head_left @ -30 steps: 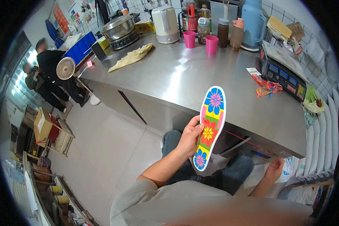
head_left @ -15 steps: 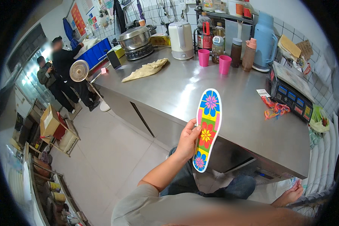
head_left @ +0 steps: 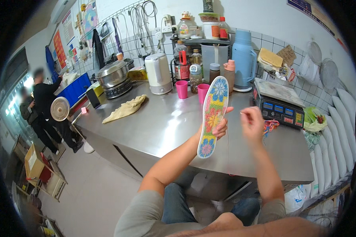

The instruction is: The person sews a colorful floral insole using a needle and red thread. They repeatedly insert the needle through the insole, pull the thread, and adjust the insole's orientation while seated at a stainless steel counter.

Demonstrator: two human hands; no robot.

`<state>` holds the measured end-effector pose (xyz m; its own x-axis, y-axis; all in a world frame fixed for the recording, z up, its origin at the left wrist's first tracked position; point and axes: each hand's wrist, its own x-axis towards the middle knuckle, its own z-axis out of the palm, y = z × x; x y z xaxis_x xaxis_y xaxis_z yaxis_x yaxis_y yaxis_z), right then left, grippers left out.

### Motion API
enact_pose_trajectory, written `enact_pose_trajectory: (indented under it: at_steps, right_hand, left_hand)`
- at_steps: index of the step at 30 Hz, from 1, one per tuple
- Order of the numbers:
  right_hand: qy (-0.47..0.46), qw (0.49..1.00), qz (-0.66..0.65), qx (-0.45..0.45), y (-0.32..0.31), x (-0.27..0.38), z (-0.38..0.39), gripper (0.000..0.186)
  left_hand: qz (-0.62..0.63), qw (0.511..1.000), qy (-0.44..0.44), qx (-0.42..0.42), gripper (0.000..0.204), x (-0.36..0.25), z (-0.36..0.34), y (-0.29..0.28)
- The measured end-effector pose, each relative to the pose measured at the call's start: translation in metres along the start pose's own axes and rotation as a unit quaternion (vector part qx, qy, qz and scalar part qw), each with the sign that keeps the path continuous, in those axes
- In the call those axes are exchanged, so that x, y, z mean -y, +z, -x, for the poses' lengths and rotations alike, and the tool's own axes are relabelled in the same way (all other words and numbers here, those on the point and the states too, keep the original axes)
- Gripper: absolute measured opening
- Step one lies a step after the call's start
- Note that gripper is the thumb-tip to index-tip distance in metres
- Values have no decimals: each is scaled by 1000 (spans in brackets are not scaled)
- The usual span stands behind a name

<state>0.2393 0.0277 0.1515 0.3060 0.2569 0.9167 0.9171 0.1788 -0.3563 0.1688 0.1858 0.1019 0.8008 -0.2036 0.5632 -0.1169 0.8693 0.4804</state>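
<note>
My left hand (head_left: 222, 128) grips an embroidered insole (head_left: 214, 114) upright over the front of the steel counter. Its fingers curl round the right edge, and the insole hides most of the palm. The face toward me is white-rimmed, with paler, rougher stitched flowers in blue, yellow, pink and green. To the right, my right hand (head_left: 252, 123) is raised apart from the insole, slightly blurred, with thumb and forefinger pinched. A tiny glint shows at the fingertips, too small to name. A thin thread (head_left: 228, 152) hangs below the insole.
The steel counter (head_left: 154, 128) carries a tan cloth (head_left: 125, 109), pot (head_left: 113, 79), white kettle (head_left: 158, 74), pink cups (head_left: 182, 89), blue thermos (head_left: 242, 63) and scale (head_left: 280, 104). Tangled colored threads (head_left: 269, 126) lie by the scale. Two people (head_left: 45, 98) stand far left beyond a fan (head_left: 60, 109).
The insole has been turned from its bright face to its paler one. My right hand has risen from low at the right to beside the insole, now pinched. The view has shifted right.
</note>
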Motion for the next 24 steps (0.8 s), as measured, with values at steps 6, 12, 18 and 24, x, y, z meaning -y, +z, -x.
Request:
enact_pose_trajectory:
  at_steps: [6, 12, 18, 24]
  right_hand:
    - [-14, 999, 24, -28, 37, -9, 7, 11]
    - [-117, 987, 107, -1, 33, -12, 18, 21]
    - [-143, 985, 100, 0, 35, -4, 18, 25]
    - [-162, 981, 110, 14, 34, -8, 18, 28]
  left_hand:
    - [23, 998, -10, 57, 55, -4, -7, -36]
    - [62, 994, -40, 76, 54, -1, -3, -55]
    - [131, 977, -94, 143, 52, 12, -7, -67]
    - [134, 969, -103, 178, 53, 9, -10, -71]
